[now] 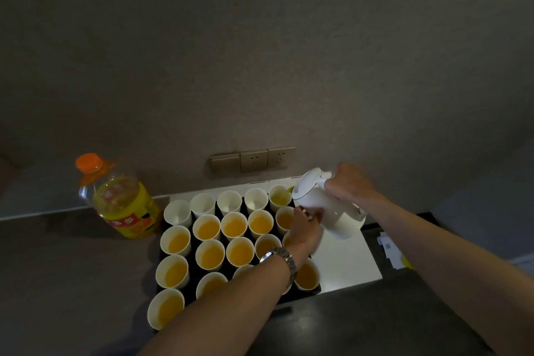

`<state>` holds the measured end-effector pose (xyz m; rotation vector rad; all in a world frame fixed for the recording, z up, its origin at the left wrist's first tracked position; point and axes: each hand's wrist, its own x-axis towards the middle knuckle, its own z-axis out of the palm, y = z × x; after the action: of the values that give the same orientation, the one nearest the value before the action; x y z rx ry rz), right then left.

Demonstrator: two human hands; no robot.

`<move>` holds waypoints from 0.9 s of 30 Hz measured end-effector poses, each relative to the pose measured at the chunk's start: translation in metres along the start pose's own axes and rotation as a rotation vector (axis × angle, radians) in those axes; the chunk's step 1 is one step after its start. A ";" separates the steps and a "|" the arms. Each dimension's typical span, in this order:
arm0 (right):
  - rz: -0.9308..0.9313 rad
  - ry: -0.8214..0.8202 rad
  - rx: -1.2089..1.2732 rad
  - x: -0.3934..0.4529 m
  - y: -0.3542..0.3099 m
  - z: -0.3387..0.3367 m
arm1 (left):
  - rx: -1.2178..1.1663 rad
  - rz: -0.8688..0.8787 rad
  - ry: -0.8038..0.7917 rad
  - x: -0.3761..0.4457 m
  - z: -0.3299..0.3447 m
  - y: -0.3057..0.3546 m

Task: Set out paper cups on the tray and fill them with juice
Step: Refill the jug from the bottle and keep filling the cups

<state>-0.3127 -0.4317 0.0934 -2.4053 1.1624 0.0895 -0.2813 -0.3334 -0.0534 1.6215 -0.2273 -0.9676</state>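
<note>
Her right hand (pixel 348 186) grips the tilted white jug (pixel 326 205) over the far-right cup (pixel 279 194), left hand's (pixel 304 230) fingers pressing its underside.

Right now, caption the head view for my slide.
Right hand tips white jug into back-row paper cup; left hand steadies it.

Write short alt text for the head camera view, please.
The right hand tilts a white jug over the far-right paper cup on a black tray; the left hand steadies the jug. Most cups hold juice. A juice bottle stands left.
</note>
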 end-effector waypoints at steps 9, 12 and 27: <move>0.017 -0.008 0.019 0.001 -0.003 0.003 | 0.005 -0.006 -0.014 0.004 -0.002 -0.006; 0.036 -0.026 0.049 0.002 -0.002 0.003 | 0.025 -0.012 -0.015 0.003 -0.003 -0.006; 0.016 -0.017 0.015 0.003 -0.001 0.003 | -0.017 -0.043 -0.021 -0.001 -0.001 0.002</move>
<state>-0.3096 -0.4324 0.0904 -2.3782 1.1710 0.1058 -0.2808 -0.3321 -0.0514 1.6068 -0.1986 -1.0165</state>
